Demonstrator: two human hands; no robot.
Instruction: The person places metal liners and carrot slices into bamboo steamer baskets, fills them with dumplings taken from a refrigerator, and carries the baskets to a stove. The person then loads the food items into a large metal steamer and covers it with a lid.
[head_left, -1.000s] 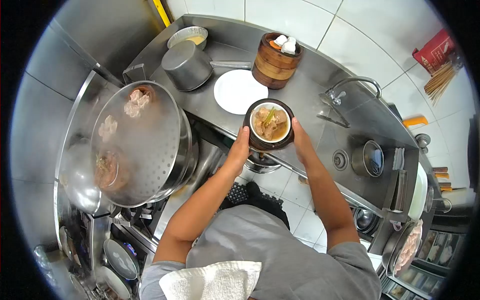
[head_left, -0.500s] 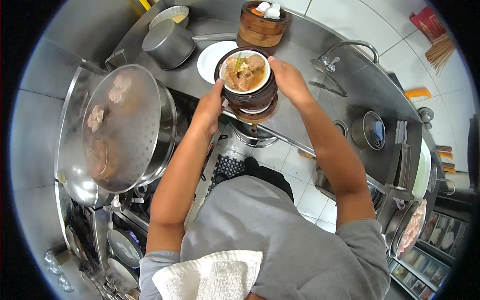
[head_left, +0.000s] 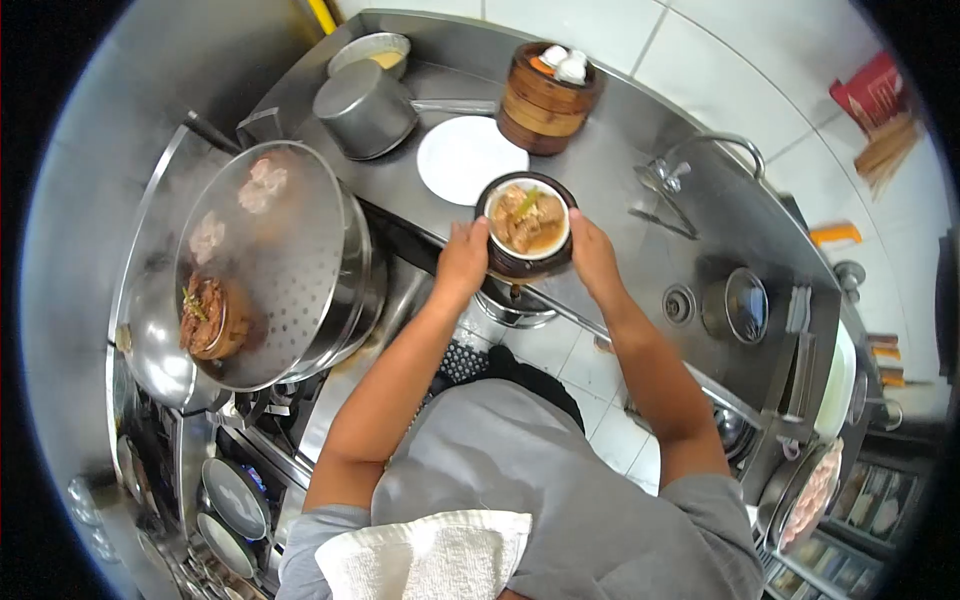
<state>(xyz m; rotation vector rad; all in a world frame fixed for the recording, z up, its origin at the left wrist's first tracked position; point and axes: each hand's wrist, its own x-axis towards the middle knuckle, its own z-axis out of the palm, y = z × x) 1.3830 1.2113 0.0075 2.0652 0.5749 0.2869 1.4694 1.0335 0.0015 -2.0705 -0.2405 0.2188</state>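
Note:
Both my hands hold a round dark steamer basket [head_left: 517, 268] from its two sides, near the counter's front edge. My left hand [head_left: 464, 262] grips its left side and my right hand [head_left: 594, 254] its right side. Inside the basket sits a white bowl [head_left: 527, 218] of brownish pieces in broth with a green strip on top. Just behind it a white plate [head_left: 470, 160] lies on the steel counter. A stack of wooden steamer baskets [head_left: 545, 105], with white and orange items on top, stands behind the plate.
At left a large perforated steamer [head_left: 300, 290] gives off steam, with dumplings and a basket of food [head_left: 210, 315] on it. An upturned pot [head_left: 365, 108] and a foil bowl [head_left: 385, 60] stand at the back. The tap [head_left: 672, 180] and sink drain [head_left: 679, 305] are at right.
Half a second ago the basket was held higher and looked larger, with a second round rim visible beneath it; now it appears lower and further right. The camera view has also shifted. Both hands keep hold.

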